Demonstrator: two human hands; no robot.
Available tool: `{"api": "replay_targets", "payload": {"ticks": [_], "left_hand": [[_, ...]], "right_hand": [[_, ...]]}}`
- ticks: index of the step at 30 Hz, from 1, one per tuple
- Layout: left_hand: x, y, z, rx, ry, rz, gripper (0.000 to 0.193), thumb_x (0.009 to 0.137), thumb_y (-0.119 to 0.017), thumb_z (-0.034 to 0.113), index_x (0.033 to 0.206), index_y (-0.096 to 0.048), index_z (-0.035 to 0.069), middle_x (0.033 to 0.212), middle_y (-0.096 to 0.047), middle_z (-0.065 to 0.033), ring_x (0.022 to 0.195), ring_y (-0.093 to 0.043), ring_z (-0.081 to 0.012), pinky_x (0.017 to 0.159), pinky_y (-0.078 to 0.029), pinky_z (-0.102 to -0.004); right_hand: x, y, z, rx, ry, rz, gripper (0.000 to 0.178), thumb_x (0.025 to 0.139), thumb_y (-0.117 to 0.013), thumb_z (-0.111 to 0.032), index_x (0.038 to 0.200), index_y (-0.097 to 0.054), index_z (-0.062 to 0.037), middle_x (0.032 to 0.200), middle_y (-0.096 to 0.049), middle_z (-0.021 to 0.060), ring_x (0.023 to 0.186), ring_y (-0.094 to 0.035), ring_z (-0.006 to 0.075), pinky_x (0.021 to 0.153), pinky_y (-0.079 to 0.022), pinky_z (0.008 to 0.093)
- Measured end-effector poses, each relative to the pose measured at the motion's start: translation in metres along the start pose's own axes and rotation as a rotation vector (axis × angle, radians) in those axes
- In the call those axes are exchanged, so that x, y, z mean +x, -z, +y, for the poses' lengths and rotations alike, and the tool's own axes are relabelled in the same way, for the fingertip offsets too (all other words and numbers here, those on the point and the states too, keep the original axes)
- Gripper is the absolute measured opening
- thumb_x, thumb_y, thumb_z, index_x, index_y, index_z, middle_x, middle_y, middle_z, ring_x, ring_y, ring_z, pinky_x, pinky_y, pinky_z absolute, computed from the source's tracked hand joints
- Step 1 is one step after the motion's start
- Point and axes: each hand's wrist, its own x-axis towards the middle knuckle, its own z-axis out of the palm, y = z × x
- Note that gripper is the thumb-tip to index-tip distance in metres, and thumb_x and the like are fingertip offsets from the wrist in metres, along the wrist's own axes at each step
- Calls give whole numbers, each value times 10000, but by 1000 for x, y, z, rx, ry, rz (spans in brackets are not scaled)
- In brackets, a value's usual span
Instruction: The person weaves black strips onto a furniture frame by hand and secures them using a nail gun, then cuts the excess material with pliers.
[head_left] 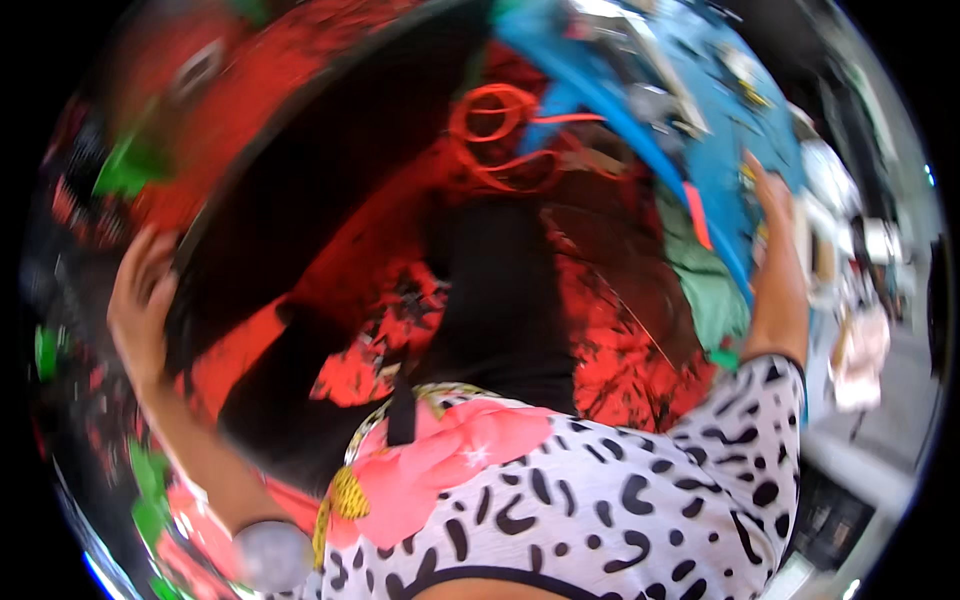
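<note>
On the left, my left hand (143, 300) is by the edge of a large dark panel or tabletop (290, 190). Its fingers look loosely bent and apart, with nothing visible in them; motion smears them. Over on the right, my right hand (775, 200) reaches across a blue work surface (715, 150), fingers stretched forward. A small yellowish item lies close to those fingertips, too blurred to name. A blue curved strip (625, 120) edges this surface, with a red-orange tab (697, 215) on it.
Orange-red tubing or cord (490, 135) lies coiled ahead of my dark-trousered legs (500, 300). Red material with black scraps (630, 370) spreads below. Green cloth (700, 275) hangs beside the blue surface. White items (830, 175) stand at the far right. Green pieces (135, 165) lie left.
</note>
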Motion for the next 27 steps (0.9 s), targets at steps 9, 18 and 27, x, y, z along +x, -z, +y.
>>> {"api": "replay_targets", "payload": {"ticks": [9, 18, 27], "left_hand": [[20, -31, -13, -18, -34, -1, 394, 801, -623, 24, 1191, -569, 2, 1036, -642, -75, 968, -581, -134, 882, -441, -265], [6, -31, -11, -124, -252, 45, 519, 711, -617, -80, 1205, -586, 74, 1040, -633, -32, 983, -573, -132, 917, -440, -273], [6, -37, -13, -192, -336, 58, 394, 731, -632, -2, 1117, -637, 80, 973, -664, -45, 922, -620, -137, 841, -491, -288]], "right_hand": [[139, -57, 131, 392, 147, -340, 781, 739, -624, -508, 1298, -481, 17, 1159, -598, 215, 1099, -542, 309, 915, -415, 401], [77, -19, 69, -79, 63, 159, 891, 588, -730, -448, 1291, -472, 35, 1295, -488, 256, 1228, -446, 364, 1034, -324, 392], [-31, 97, -110, 776, 1070, 122, 626, 788, -574, -134, 1349, -376, 62, 1357, -451, 184, 1285, -402, 274, 1018, -343, 337]]}}
